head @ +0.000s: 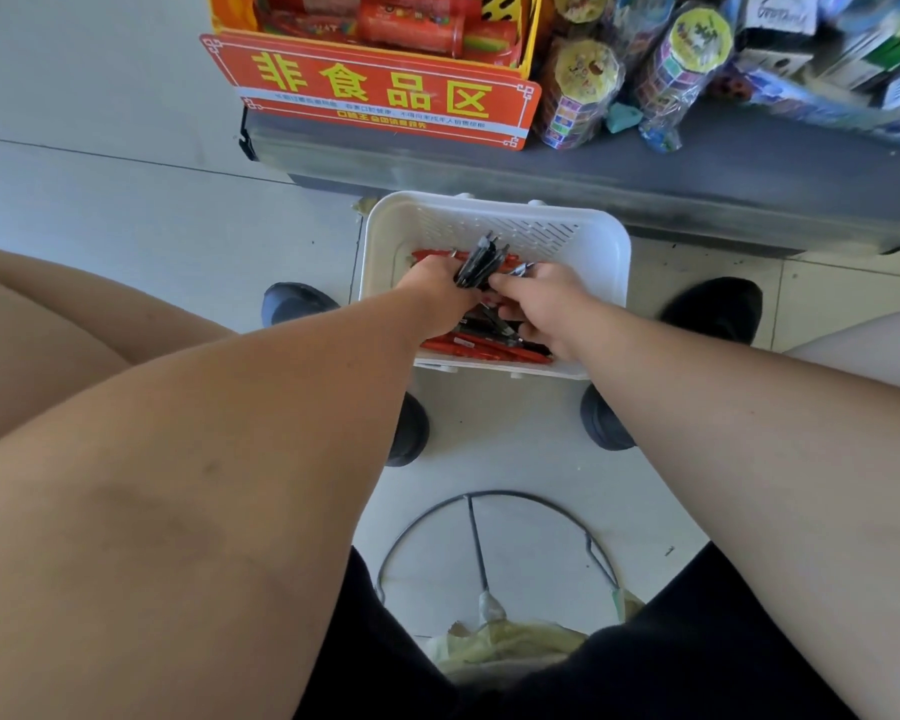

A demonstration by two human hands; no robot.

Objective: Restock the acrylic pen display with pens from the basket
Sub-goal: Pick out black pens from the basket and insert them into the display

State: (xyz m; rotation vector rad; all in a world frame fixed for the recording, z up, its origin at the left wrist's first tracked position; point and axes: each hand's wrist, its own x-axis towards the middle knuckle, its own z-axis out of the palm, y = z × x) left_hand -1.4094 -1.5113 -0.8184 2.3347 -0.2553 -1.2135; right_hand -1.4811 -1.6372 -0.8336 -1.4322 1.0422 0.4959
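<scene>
A white plastic basket (583, 241) stands on the floor between my feet, with red pens (484, 348) and black pens lying in it. My left hand (435, 288) grips a bundle of black pens (481, 265) that stick up and away from me. My right hand (541, 304) is inside the basket right beside the bundle, its fingers curled against the lower ends of the pens. The acrylic pen display is out of view.
A grey shelf ledge (645, 163) runs across behind the basket. On it sit a red and yellow display box with a sign (380, 90) and wrapped toy packs (583, 90). My shoes (713, 309) flank the basket. A wire stool ring (494, 543) lies under me.
</scene>
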